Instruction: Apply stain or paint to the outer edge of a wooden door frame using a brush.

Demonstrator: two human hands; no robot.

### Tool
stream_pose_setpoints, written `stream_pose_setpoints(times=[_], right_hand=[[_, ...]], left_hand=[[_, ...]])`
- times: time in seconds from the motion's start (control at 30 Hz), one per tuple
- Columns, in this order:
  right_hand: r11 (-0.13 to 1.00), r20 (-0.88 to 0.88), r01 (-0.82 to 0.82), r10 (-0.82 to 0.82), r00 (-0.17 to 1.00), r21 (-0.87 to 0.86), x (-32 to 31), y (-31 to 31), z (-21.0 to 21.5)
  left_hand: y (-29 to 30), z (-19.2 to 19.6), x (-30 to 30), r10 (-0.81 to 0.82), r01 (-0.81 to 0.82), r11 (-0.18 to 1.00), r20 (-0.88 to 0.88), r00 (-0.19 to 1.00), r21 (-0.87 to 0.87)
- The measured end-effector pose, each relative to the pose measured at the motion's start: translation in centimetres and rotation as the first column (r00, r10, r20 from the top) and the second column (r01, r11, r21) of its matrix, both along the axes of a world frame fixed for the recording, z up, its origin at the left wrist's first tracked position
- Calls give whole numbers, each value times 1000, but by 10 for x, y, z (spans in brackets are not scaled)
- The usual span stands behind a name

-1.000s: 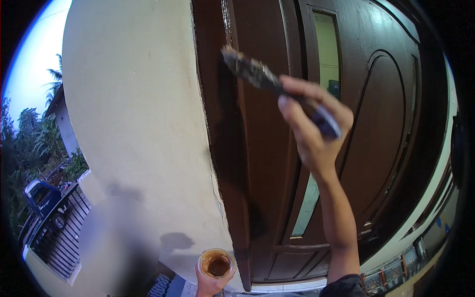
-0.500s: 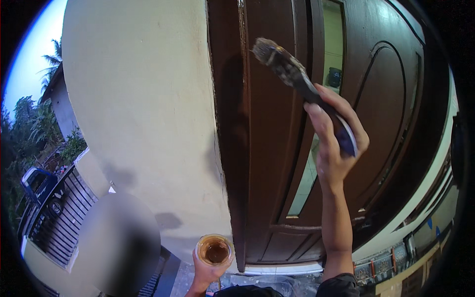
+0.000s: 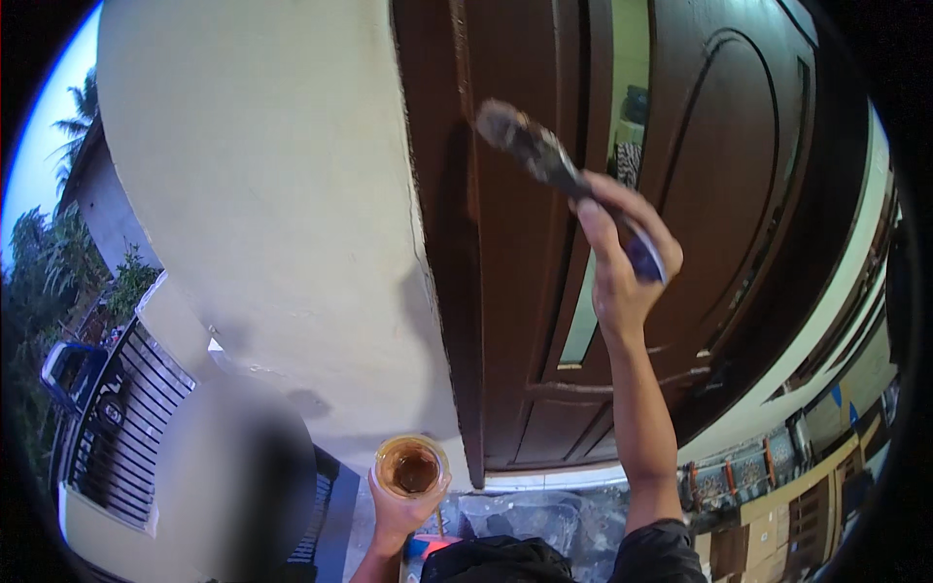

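**A:** What have I got in each hand here?

**B:** My right hand (image 3: 622,262) is wrapped around the blue handle of a paintbrush (image 3: 549,160), raised with the bristles angled up and left so they sit at the dark wooden door frame (image 3: 457,243). My left hand (image 3: 403,510) grips a small clear cup of brown stain (image 3: 411,466), low and near, just left of the frame's foot. I'd judge it sits there so the liquid stays level and within reach.

**A:** What are the surfaces like?

**B:** The frame and the panelled door (image 3: 719,194) on the right are deep brown and glossy, with curved raised mouldings and a narrow glass strip. The bristles look dark and loaded. Left of the frame stands a cream plastered wall (image 3: 262,194), matte and smooth, rounded at its corner.

**A:** Anything farther off?

**B:** A barred metal gate (image 3: 126,408) far down on the left, with trees beyond.
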State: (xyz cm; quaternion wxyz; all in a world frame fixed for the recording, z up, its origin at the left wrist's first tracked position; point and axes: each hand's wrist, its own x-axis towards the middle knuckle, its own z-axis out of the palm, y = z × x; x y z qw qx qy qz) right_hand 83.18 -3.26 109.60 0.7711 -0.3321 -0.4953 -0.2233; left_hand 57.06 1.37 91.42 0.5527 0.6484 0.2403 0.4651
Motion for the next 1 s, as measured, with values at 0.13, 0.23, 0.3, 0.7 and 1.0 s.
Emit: stream_pose_setpoints(times=[0.13, 0.23, 0.3, 0.7, 1.0], right_hand=[[998, 17, 54, -54, 998, -36, 6, 16, 6], [994, -4, 21, -21, 1000, -111, 8, 16, -12], [980, -31, 14, -21, 999, -199, 8, 12, -31], [999, -10, 25, -24, 1000, 43, 19, 9, -36], [958, 65, -5, 24, 998, -287, 25, -4, -94]], left_hand=[[-3, -12, -5, 7, -9, 999, -46, 999, -38], [-1, -20, -6, -3, 2, 1000, -70, 998, -16], [-1, -23, -5, 20, -21, 1000, -78, 997, -2], [-1, -14, 19, -9, 16, 998, -110, 994, 59], [12, -12, 56, -17, 20, 998, -60, 998, 66]])
